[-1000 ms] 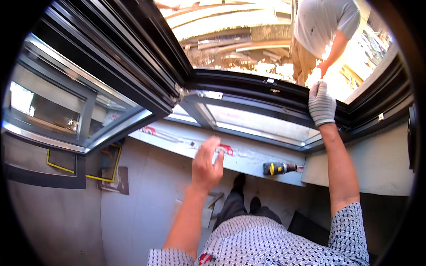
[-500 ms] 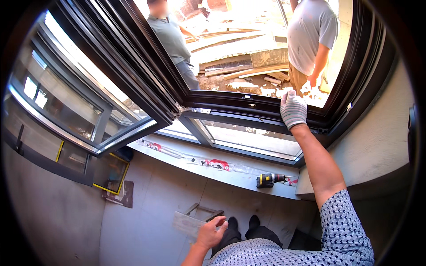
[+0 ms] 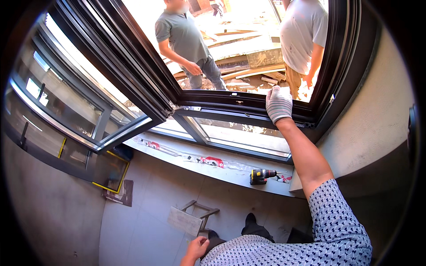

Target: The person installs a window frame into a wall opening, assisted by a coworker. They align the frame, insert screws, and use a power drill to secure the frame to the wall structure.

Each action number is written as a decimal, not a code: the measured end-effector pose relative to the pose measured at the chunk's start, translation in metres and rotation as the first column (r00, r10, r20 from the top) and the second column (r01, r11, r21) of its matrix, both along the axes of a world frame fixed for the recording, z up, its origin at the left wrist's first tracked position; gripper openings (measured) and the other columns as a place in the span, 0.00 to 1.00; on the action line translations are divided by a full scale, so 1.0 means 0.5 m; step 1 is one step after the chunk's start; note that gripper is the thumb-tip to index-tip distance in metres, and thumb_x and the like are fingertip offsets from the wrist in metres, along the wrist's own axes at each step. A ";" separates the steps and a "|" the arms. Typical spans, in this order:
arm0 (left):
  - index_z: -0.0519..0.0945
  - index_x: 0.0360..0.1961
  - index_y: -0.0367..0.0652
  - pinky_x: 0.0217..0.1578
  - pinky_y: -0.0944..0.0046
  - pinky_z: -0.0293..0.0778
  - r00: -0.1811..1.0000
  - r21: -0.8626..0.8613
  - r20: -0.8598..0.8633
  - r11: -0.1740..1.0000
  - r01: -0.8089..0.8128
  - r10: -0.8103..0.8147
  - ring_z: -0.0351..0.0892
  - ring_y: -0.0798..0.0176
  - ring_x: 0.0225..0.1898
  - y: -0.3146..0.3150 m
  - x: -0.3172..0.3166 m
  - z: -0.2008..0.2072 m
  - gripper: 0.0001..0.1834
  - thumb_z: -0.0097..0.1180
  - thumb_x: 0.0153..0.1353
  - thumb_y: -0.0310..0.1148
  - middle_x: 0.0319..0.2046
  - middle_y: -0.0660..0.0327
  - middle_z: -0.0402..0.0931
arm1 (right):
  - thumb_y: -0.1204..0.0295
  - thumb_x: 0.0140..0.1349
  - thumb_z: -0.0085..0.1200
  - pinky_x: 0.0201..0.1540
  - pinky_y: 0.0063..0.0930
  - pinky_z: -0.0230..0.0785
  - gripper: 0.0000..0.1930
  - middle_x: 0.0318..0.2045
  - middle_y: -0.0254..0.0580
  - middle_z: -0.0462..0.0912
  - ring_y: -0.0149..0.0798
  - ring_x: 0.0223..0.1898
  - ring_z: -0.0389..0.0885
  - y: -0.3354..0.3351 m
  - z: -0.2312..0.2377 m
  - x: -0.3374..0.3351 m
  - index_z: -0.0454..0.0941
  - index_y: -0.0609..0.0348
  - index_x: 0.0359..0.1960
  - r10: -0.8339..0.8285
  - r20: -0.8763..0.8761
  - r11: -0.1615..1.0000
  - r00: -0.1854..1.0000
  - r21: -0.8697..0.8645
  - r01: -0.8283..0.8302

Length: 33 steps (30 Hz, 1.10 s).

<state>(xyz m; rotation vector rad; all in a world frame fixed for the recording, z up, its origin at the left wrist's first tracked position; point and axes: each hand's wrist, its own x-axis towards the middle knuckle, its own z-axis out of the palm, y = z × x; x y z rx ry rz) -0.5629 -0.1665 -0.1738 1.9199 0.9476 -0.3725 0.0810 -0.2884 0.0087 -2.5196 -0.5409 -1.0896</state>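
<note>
My right hand, in a striped knit glove, grips the lower rail of the dark window frame, with its fingers over the top edge. The opening above that rail shows the yard outside. At the left, a dark hinged window sash stands swung inward. My left hand is bare and hangs low by my leg with its fingers curled; nothing shows in it. Just above it on the floor is a small wooden stool.
On the white sill lies a black and yellow cordless drill, its bit pointing right. Crumpled plastic film with red print runs along the sill. Two people stand outside near stacked boards. A curved wall rises at the right.
My left hand has dropped lower and its fingers have curled in. My right hand stays on the rail. The view has shifted, one foot has moved forward, and the person outside at left has turned.
</note>
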 end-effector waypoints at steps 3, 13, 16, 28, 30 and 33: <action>0.85 0.48 0.34 0.46 0.60 0.82 1.000 0.018 -0.003 1.000 0.010 -0.010 0.88 0.62 0.41 -0.005 -0.045 -0.021 0.18 0.64 0.69 0.40 0.38 0.54 0.89 | 0.67 0.74 0.50 0.39 0.49 0.76 0.10 0.22 0.50 0.84 0.55 0.26 0.85 -0.004 -0.005 0.007 0.78 0.61 0.39 -0.028 0.054 0.999 0.998 -0.037 0.030; 0.84 0.52 0.32 0.52 0.55 0.80 0.996 -0.040 0.063 0.997 -0.068 0.071 0.85 0.54 0.49 -0.006 -0.068 -0.063 0.20 0.61 0.71 0.40 0.45 0.48 0.87 | 0.68 0.68 0.56 0.34 0.54 0.74 0.08 0.20 0.52 0.82 0.58 0.25 0.83 -0.004 -0.003 0.009 0.77 0.60 0.35 0.036 0.092 0.999 0.995 0.018 -0.037; 0.84 0.54 0.31 0.53 0.54 0.79 0.997 -0.079 0.021 0.994 -0.072 0.074 0.85 0.54 0.50 -0.005 -0.081 -0.059 0.21 0.62 0.71 0.41 0.46 0.48 0.87 | 0.68 0.68 0.57 0.33 0.54 0.73 0.08 0.20 0.53 0.82 0.58 0.25 0.83 -0.004 -0.009 0.020 0.77 0.61 0.36 0.060 0.048 0.994 0.997 0.088 -0.064; 0.81 0.59 0.33 0.56 0.55 0.78 0.997 -0.097 -0.064 0.994 -0.059 0.053 0.83 0.53 0.53 -0.018 -0.081 -0.051 0.27 0.61 0.72 0.46 0.51 0.47 0.86 | 0.71 0.74 0.48 0.42 0.46 0.76 0.09 0.28 0.49 0.86 0.52 0.30 0.85 -0.002 0.018 -0.008 0.78 0.60 0.38 0.042 -0.179 0.998 0.983 0.055 -0.032; 0.81 0.60 0.33 0.57 0.55 0.78 0.997 -0.107 -0.059 0.993 -0.052 0.046 0.83 0.52 0.54 -0.020 -0.066 -0.036 0.27 0.60 0.73 0.47 0.52 0.47 0.86 | 0.70 0.73 0.50 0.40 0.47 0.76 0.08 0.27 0.50 0.86 0.54 0.30 0.85 -0.006 0.009 0.002 0.78 0.61 0.38 0.021 -0.122 0.999 0.992 0.038 -0.016; 0.80 0.61 0.33 0.58 0.54 0.77 0.998 -0.123 -0.046 0.991 -0.052 0.047 0.83 0.51 0.55 -0.017 -0.070 -0.044 0.28 0.60 0.73 0.47 0.53 0.46 0.85 | 0.70 0.70 0.54 0.38 0.51 0.75 0.08 0.23 0.52 0.84 0.57 0.28 0.85 0.000 0.007 0.003 0.77 0.61 0.36 0.057 -0.070 0.995 0.996 0.089 -0.051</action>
